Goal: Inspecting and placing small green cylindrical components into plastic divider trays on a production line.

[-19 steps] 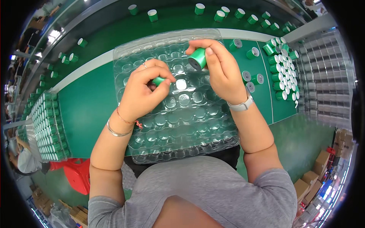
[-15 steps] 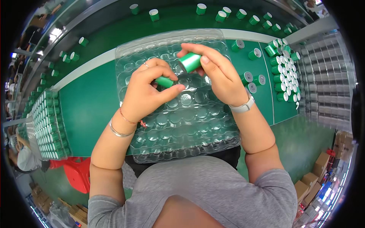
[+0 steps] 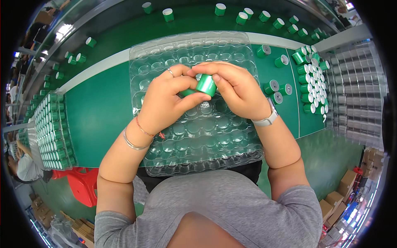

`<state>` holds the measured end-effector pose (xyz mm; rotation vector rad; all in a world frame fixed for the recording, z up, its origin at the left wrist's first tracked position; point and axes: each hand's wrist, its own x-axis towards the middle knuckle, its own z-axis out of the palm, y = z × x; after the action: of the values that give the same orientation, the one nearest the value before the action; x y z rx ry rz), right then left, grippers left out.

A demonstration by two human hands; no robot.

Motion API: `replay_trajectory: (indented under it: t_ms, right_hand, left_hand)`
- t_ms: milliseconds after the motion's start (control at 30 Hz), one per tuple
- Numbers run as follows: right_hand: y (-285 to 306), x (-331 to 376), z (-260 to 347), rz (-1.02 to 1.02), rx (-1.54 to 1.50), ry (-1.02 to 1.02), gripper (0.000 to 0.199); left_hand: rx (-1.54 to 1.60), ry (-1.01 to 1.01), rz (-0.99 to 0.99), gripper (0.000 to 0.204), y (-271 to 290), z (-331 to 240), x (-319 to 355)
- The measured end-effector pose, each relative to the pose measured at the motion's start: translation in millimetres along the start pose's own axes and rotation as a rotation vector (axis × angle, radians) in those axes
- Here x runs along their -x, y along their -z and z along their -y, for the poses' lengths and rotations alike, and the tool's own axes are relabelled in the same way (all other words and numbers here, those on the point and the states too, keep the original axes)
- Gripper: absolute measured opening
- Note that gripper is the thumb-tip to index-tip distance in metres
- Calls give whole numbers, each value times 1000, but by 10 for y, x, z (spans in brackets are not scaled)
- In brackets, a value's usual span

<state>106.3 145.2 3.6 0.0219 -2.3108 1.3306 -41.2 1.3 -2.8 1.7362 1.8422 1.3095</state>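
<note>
My right hand point(image 3: 240, 91) grips a short, shiny green cylinder point(image 3: 206, 85) between thumb and curled fingers. My left hand point(image 3: 159, 97) is closed around a second green cylinder point(image 3: 188, 93), mostly hidden under the fingers. The left fingertips and thumb also meet the right hand's cylinder, so the two hands come together. Both are above a clear plastic tray point(image 3: 188, 41) moulded with rows of round pockets. Just right of the tray, several green cylinders point(image 3: 271, 86) with grey ends rest on the green table point(image 3: 99, 124).
A block of white-ended green cylinders point(image 3: 313, 84) is at the right, beside stacked clear trays point(image 3: 353, 93). To the left stands a filled tray stack point(image 3: 53, 132). More cylinders point(image 3: 168, 15) sit on the belt point(image 3: 124, 31) beyond the table. A red stool point(image 3: 82, 188) is lower left.
My hands have come together. The right hand's cylinder has moved slightly down and turned more upright, and now meets the left thumb and fingers.
</note>
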Motion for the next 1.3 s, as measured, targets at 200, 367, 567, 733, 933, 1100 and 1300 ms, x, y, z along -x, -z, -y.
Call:
replay_trajectory:
  t_ms: [200, 367, 567, 733, 933, 1100, 1300]
  right_hand:
    - [36, 16, 37, 33, -192, -111, 34]
    - [88, 7, 9, 98, -315, -133, 40]
    - [49, 10, 57, 65, -205, -56, 34]
    - [64, -2, 32, 22, -65, 53, 35]
    - [27, -4, 59, 17, -92, 70, 35]
    - [51, 12, 85, 18, -35, 14, 35]
    - [22, 6, 67, -11, -6, 79, 33]
  left_hand:
    - [8, -53, 1, 24, 0, 59, 22]
    - [82, -95, 36, 23, 33, 87, -2]
    - [29, -124, -16, 25, 17, 71, 0]
    - [-90, -166, -37, 25, -8, 28, -5]
    - [-96, -173, -50, 24, -10, 51, 23]
    - [-104, -179, -33, 23, -36, 16, 4]
    - [-103, -172, -30, 22, -14, 27, 7]
